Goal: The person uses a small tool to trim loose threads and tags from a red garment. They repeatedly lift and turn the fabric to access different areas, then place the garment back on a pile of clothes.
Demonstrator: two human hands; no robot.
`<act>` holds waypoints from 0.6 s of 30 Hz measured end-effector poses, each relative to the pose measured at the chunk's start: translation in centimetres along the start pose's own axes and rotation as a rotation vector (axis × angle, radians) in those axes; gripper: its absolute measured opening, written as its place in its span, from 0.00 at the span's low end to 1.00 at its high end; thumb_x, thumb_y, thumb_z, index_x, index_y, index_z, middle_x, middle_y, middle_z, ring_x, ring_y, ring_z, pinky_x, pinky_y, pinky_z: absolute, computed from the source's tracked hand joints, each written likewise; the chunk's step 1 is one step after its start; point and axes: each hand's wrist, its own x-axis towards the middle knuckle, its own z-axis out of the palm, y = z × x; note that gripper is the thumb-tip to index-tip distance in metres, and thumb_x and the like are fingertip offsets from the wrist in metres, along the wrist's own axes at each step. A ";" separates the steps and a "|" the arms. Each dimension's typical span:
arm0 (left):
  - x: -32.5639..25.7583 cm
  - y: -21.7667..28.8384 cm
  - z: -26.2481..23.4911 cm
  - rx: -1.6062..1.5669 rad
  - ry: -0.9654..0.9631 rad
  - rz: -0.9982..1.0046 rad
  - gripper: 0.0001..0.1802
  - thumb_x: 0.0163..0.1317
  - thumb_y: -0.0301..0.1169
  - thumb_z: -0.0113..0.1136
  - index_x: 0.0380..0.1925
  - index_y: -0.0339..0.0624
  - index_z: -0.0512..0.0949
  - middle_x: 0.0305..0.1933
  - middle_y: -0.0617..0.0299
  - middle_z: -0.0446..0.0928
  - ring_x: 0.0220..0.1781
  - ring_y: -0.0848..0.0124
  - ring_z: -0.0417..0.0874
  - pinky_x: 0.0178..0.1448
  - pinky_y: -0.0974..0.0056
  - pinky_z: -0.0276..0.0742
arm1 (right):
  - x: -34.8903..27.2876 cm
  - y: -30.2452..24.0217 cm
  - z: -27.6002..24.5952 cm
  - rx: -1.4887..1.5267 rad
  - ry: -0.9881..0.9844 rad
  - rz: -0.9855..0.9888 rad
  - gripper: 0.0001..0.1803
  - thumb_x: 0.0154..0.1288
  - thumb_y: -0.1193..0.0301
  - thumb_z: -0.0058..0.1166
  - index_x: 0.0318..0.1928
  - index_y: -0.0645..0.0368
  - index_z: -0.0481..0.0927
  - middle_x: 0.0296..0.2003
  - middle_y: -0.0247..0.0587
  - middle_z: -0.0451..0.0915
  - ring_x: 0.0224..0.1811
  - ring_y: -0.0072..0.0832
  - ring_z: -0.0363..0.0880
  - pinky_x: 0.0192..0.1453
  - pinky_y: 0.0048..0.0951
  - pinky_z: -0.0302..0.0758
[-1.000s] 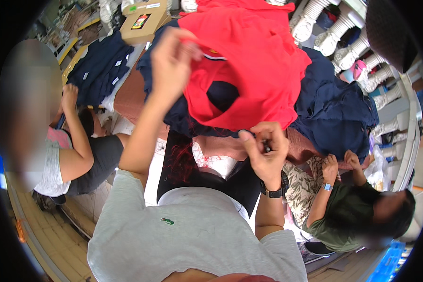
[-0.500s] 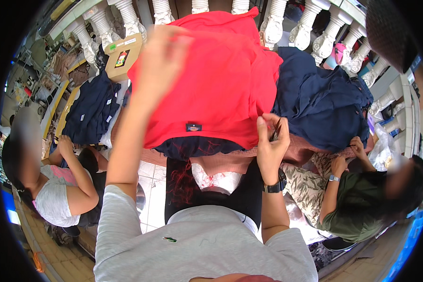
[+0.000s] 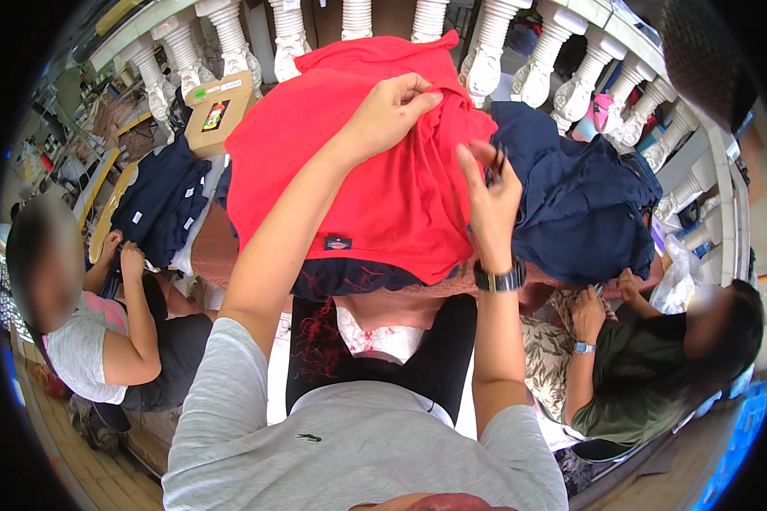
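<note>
A red garment (image 3: 315, 170) with a small dark label at its near edge is spread in front of me over dark navy cloth. My left hand (image 3: 390, 115) pinches a fold of the red fabric toward its far right part. My right hand (image 3: 493, 192) is just beside the garment's right edge. Between its thumb and fingers is a small dark tool (image 3: 491, 173), blurred, which looks like thread snips. Red thread scraps (image 3: 320, 328) lie on my dark trousers.
To the right lies a heap of navy garments (image 3: 571, 200), with a co-worker (image 3: 648, 366) beside it. At left are more navy garments (image 3: 158, 200), a cardboard box (image 3: 217, 111) and another co-worker (image 3: 102, 341). White balusters (image 3: 360, 19) stand along the far side.
My left hand has moved right across the red garment and now grips a fold. The right hand has moved farther away, and the fabric's right side is bunched.
</note>
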 end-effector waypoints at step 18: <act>-15.8 0.6 -10.7 0.676 0.122 0.098 0.28 0.45 0.12 0.63 0.50 0.41 0.81 0.48 0.60 0.71 0.52 0.64 0.75 0.58 0.65 0.71 | -5.5 -1.9 -4.1 -0.064 -0.448 0.164 0.15 0.60 0.73 0.71 0.47 0.57 0.84 0.23 0.20 0.69 0.23 0.09 0.59 0.26 0.17 0.54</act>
